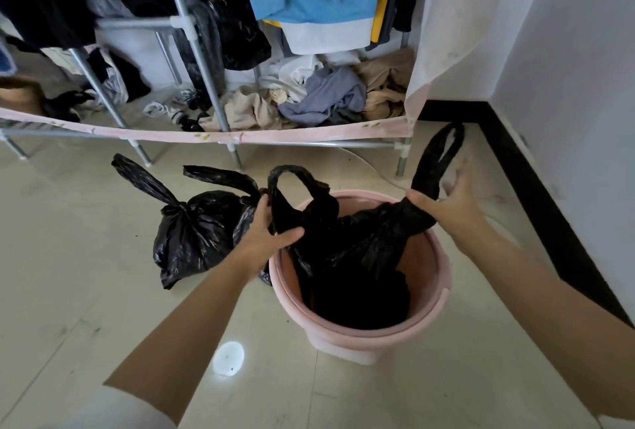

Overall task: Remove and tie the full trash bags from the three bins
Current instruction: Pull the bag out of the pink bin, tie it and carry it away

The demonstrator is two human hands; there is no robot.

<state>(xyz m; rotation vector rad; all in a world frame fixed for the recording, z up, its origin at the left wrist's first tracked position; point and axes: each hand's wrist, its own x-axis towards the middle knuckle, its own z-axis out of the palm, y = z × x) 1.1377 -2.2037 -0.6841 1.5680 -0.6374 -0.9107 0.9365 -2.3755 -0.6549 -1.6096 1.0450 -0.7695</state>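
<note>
A pink round bin stands on the tiled floor, with a black trash bag partly lifted out of it. My left hand grips the bag's left handle loop just above the rim. My right hand holds the gathered right handle, whose loop sticks up past my fingers. A second black bag, knotted at the top with two ears standing out, lies on the floor just left of the bin.
A metal-framed fabric wardrobe with hanging clothes and a heap of garments stands directly behind the bin. A white wall with a black skirting board runs along the right. Pale floor tiles spread in front and to the left.
</note>
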